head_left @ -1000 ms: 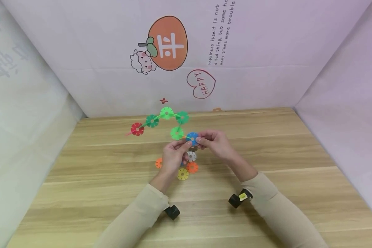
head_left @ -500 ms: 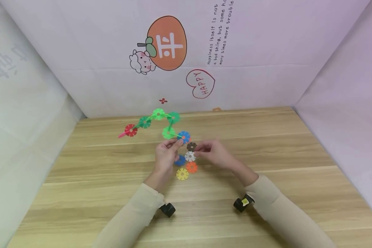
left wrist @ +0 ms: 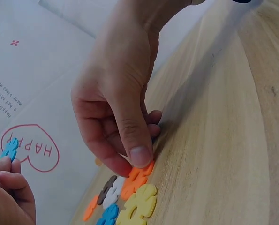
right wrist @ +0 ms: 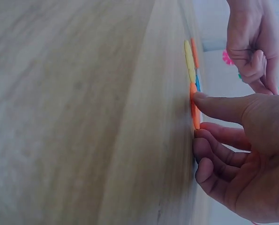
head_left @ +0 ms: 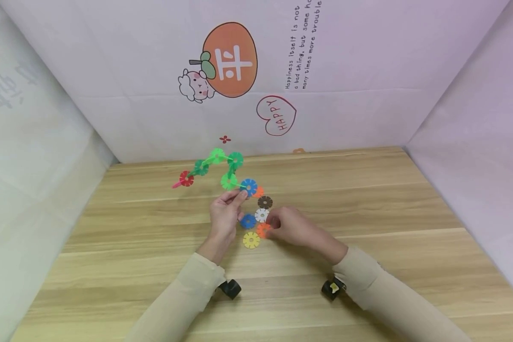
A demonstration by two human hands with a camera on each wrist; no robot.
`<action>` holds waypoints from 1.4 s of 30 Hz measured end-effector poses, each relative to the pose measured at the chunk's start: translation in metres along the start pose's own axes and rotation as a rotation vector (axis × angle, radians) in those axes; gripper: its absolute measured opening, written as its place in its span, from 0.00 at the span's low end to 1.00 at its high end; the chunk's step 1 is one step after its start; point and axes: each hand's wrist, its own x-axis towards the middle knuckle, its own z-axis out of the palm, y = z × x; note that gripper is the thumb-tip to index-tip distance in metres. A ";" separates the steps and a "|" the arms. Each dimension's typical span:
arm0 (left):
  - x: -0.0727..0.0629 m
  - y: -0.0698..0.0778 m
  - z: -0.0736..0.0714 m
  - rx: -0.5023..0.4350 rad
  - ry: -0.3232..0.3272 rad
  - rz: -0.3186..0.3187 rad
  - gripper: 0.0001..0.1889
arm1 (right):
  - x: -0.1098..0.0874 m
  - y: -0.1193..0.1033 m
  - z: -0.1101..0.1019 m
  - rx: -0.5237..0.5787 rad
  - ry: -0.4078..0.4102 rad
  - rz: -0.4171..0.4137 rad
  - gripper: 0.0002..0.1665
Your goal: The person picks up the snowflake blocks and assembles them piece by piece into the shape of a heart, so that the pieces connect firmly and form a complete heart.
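My left hand [head_left: 223, 216] pinches a blue snowflake disc [head_left: 249, 187] between thumb and fingers, above the table. From that disc a chain of interlocked discs runs up and left, with light and dark green discs [head_left: 217, 156], a red disc [head_left: 186, 178] and a pink one at its end. Low over the table, my right hand [head_left: 292, 227] has thumb and forefinger on the edges of a flat orange disc [head_left: 262, 231]. The left wrist view shows the thumb on this orange disc [left wrist: 137, 180], its far edge partly covered by fingers.
Beside the orange disc lie a yellow disc [head_left: 251, 240], a blue disc [head_left: 247, 222], a white disc [head_left: 262, 215], a brown disc [head_left: 265, 202] and another orange one. A printed cloth wall [head_left: 346, 109] stands behind the wooden table [head_left: 389, 204].
My right hand has let go of the blue disc on the chain and come down to the orange disc. My left hand has shifted left with the chain.
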 end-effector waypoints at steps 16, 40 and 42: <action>0.000 0.004 -0.007 0.156 0.006 0.029 0.08 | -0.002 0.014 -0.009 0.529 0.056 0.073 0.11; -0.003 0.010 0.000 0.171 0.002 0.029 0.09 | 0.002 -0.009 -0.012 0.754 0.353 0.035 0.09; -0.003 0.009 0.001 0.165 0.003 0.033 0.09 | 0.003 -0.010 -0.011 0.728 0.387 0.000 0.09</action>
